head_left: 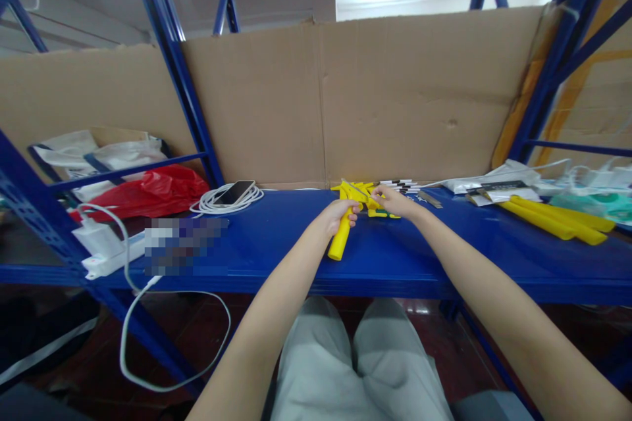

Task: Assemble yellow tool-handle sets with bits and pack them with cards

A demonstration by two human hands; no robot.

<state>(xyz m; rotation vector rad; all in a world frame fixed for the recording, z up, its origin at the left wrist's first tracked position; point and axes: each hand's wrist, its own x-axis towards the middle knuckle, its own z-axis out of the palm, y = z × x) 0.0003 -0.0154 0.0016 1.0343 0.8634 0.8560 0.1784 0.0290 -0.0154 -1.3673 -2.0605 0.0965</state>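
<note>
My left hand (pixel 340 213) is wrapped round a rolled yellow tube (pixel 338 247), which tilts with its near end toward me over the blue shelf. Close by on the right, the fingers of my right hand (pixel 390 200) are pressed together against the yellow pieces at the tube's far end; what they pinch is too small to make out. Several yellow pieces (pixel 363 188) lie beyond and between both hands. A yellow and green item (pixel 382 214) rests just below my right hand. Behind it lie several black-and-white pens or sticks (pixel 399 184).
Several yellow rolled sheets (pixel 553 220) lie at the right, near white packets (pixel 498 174). A phone (pixel 236 192) sits on a coiled white cable (pixel 210 200) at left. Further left are a red plastic bag (pixel 158 191) and a power strip (pixel 111 260). Cardboard (pixel 257 112) stands behind the shelf (pixel 276 237).
</note>
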